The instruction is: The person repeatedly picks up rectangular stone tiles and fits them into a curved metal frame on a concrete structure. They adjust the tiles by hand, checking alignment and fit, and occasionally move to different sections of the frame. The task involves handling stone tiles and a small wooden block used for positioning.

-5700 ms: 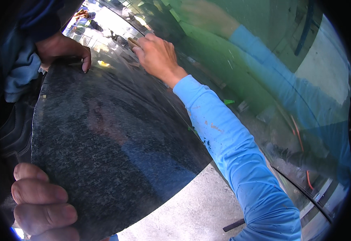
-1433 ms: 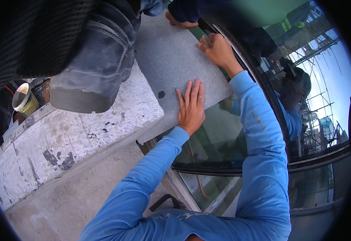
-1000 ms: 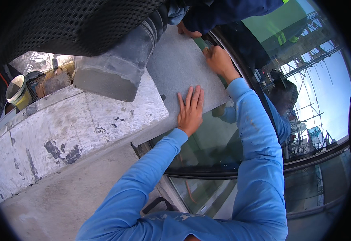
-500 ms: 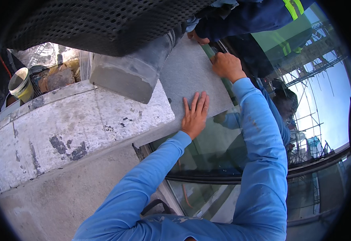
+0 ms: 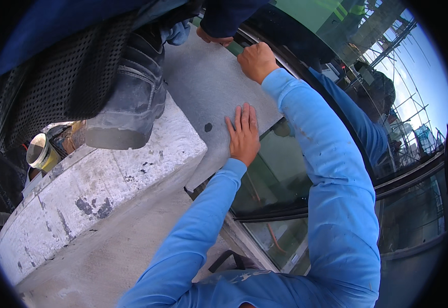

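A grey flat panel (image 5: 198, 77) lies across the corner between a whitish ledge and a window. My left hand (image 5: 244, 134) rests palm down on it with the fingers stretched out, beside a dark oval spot (image 5: 208, 127). My right hand (image 5: 257, 60) is closed, knuckles up, at the panel's edge along the window frame. Whatever its curled fingers hold is hidden. Just beyond it, a co-worker's hand (image 5: 215, 39) in a dark sleeve is at the same edge.
The co-worker's dark boot (image 5: 131, 97) stands on the paint-worn ledge (image 5: 126, 179), with black mesh (image 5: 54, 82) hanging over it. A yellowish bucket (image 5: 43, 153) sits at the left. Window glass (image 5: 275, 179) slopes down at the right, reflecting scaffolding.
My right hand has moved up and left along the panel's edge, still closed. My left hand stays flat on the panel. The co-worker's boot and the mesh appear farther left as the view shifts.
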Demonstrator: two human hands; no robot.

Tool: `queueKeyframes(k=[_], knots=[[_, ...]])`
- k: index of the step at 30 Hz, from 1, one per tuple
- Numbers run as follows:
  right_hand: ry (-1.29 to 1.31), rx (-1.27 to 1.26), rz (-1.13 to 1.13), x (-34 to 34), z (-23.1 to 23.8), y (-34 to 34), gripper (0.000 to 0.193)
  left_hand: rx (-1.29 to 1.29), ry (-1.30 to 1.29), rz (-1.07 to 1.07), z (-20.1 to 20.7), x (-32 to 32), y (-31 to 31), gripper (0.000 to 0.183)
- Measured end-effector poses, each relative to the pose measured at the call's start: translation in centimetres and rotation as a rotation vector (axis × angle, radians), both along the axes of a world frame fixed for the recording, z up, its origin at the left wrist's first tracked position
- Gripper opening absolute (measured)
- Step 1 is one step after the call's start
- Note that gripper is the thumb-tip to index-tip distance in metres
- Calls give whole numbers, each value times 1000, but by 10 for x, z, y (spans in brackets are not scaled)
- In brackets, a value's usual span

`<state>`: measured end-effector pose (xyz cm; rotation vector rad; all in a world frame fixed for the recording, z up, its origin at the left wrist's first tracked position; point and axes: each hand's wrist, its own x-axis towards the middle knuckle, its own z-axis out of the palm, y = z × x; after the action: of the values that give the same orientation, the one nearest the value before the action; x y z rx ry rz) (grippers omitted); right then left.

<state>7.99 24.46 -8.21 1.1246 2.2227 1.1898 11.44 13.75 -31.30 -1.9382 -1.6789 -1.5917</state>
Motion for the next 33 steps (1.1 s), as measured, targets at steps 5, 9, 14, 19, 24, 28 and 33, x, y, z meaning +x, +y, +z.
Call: queueKeyframes(k=[5,9,14,19,24,28,33], knots=[[902,206,273,33,-2,-66,24,-32,-11,-19,6,2,4,84],[1272,155,294,75,-25,-127,28,-117,34,-34,10,-6,-3,80],[1526,138,379,113,-84,-134,38,-39,34,-36,6,-4,-1,86],[1646,219,448,115,-111,-128,35,-35,175,33,-5,-12,7,84],[1629,251,412,117,-112,-124,33,-107,8,14,1,-3,6,77],[1612,214,378,119,-106,-125,31,-55,182,67,-1,-5,8,72],[1608,169,386,122,-110,-125,28,-175,116,58,15,-2,2,72]])
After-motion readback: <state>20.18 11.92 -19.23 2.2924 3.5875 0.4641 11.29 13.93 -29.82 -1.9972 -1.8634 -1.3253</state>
